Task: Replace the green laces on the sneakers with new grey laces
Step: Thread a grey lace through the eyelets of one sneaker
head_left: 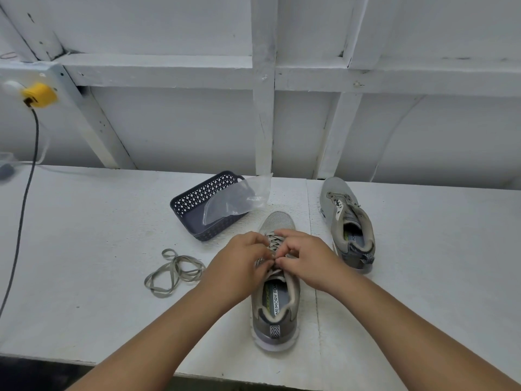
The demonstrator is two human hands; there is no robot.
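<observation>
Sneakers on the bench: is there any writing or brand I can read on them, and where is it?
"MEMORY FOAM": white strip on the near sneaker's insole, last letter partly hidden.
"FO...": same strip in the far sneaker, rest hidden.
Green print beside each strip: too blurred to read.
Basket, bag: no text seen.

Hands [277, 258] hide sneaker [275, 300] lace knot.

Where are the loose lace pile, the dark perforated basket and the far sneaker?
loose greenish flat lace pile [173, 273], head view, tangle's middle
dark perforated plastic basket [194, 197], head view, left wall
far grey sneaker [335, 190], head view, toe
</observation>
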